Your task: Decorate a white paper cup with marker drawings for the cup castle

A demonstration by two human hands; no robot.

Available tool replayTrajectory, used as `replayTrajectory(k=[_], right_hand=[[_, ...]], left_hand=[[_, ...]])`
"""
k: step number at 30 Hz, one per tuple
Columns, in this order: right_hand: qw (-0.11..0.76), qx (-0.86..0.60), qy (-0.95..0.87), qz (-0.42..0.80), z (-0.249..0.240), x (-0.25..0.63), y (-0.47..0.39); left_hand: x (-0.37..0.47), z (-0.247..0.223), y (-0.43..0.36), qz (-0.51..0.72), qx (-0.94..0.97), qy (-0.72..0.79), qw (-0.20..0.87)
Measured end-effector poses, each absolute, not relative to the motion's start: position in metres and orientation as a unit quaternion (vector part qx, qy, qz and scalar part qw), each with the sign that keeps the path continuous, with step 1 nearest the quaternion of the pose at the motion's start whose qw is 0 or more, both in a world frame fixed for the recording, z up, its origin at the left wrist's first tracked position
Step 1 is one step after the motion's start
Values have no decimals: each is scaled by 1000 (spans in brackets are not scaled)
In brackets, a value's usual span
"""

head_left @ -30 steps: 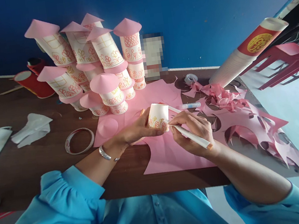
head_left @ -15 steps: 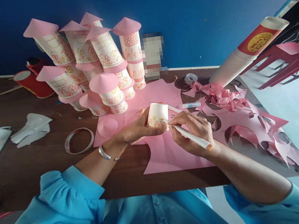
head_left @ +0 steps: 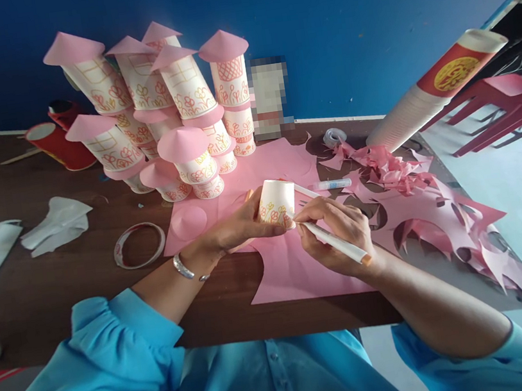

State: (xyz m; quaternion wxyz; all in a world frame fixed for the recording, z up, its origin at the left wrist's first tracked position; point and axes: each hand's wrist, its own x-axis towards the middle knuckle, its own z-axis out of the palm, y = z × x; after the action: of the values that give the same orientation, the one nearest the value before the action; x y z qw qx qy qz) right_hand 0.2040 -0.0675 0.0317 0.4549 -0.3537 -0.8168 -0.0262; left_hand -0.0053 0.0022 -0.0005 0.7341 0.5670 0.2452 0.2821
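Observation:
My left hand is closed around a white paper cup, holding it bottom up or tilted, I cannot tell which. Red and yellow flowers are drawn around the cup's lower part. In my right hand is a white marker pen with an orange end, its tip at the cup's lower right side. Under both hands lies a pink paper sheet. A pink paper cone rests on it to the left. Behind stand several cup towers with pink cone roofs and drawn flowers.
Pink paper scraps cover the table's right side. A long stack of paper cups leans there, near a red plastic stool. Toward the left are a tape roll, crumpled white tissue and a red cup.
Both hands hold the cup and marker in nearly the same place. The whole view has shifted very slightly.

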Motion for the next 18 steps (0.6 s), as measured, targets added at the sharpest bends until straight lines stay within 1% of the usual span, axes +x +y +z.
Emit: replayTrajectory(k=[11,13,18], right_hand=[[456,-351,-818,2,31,204,-68],[471,-346,-811,7,32,204,-68],[547,-336,-766,20,32,208,-67]], left_hand=[[-5,-3,2,282,553,232,749],[-5,-4,3,281,553,230,750],[-6,-6,4,290,529,183,776]])
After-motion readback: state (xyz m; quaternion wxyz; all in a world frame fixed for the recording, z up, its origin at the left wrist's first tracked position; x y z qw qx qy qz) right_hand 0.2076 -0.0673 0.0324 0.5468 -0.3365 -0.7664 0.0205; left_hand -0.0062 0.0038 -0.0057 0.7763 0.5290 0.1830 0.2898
